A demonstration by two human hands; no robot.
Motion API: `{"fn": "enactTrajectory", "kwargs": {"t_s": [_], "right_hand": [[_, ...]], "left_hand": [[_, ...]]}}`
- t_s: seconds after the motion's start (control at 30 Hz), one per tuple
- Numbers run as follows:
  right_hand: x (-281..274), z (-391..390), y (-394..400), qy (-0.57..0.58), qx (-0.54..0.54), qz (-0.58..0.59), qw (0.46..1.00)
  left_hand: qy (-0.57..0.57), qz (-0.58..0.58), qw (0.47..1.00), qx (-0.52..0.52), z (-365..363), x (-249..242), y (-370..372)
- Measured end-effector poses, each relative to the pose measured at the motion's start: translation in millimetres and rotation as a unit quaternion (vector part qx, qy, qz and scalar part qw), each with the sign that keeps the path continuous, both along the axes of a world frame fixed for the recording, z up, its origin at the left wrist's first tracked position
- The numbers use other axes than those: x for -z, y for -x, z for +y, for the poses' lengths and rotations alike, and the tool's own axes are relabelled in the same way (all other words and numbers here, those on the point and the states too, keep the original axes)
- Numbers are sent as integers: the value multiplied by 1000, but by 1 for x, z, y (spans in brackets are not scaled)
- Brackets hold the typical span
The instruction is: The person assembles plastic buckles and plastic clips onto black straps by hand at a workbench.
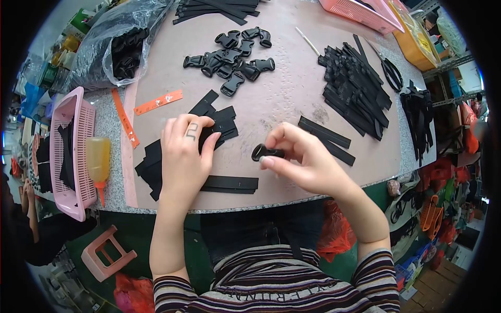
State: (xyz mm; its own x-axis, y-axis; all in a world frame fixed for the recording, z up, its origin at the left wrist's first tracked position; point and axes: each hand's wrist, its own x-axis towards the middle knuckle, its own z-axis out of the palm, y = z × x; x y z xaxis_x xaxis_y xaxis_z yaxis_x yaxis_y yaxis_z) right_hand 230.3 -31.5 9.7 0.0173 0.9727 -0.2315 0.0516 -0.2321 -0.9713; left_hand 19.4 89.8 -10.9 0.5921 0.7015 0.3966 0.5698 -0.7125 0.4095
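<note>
My right hand (308,161) is raised a little above the table's front middle. Pinched between its thumb and fingers is a black plastic side-release buckle (258,152). My left hand (185,148) rests over a fanned pile of black webbing strips (224,122). Its fingers are bent onto the strips and the thumb stands apart from them; part of the pile is hidden beneath the hand. Near my wrist lie more black strips (229,183). Two strips (329,140) lie beyond my right hand. Several loose black buckles (229,60) sit in a heap farther back.
A large strip pile (355,86) and black scissors (391,73) lie at the right. On the left are orange tape pieces (158,101), a pink basket (78,156), a yellowish bottle (98,161) and a plastic bag of buckles (104,52). A pink stool (107,253) stands below.
</note>
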Motion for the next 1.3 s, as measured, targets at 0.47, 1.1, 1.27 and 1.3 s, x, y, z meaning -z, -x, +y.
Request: {"fn": "enactTrajectory", "kwargs": {"t_s": [0.47, 1.1, 1.27, 1.3], "right_hand": [[0, 20, 11, -2, -13, 158, 987], [-16, -10, 34, -212, 49, -201, 955], [-12, -14, 41, -285, 49, -290, 912], [-11, -14, 43, -303, 51, -301, 903]], "left_hand": [[163, -131, 975, -77, -20, -45, 31], [59, -76, 995, 18, -68, -58, 10], [65, -78, 995, 12, -72, -60, 7], [56, -76, 995, 17, -71, -58, 6]]}}
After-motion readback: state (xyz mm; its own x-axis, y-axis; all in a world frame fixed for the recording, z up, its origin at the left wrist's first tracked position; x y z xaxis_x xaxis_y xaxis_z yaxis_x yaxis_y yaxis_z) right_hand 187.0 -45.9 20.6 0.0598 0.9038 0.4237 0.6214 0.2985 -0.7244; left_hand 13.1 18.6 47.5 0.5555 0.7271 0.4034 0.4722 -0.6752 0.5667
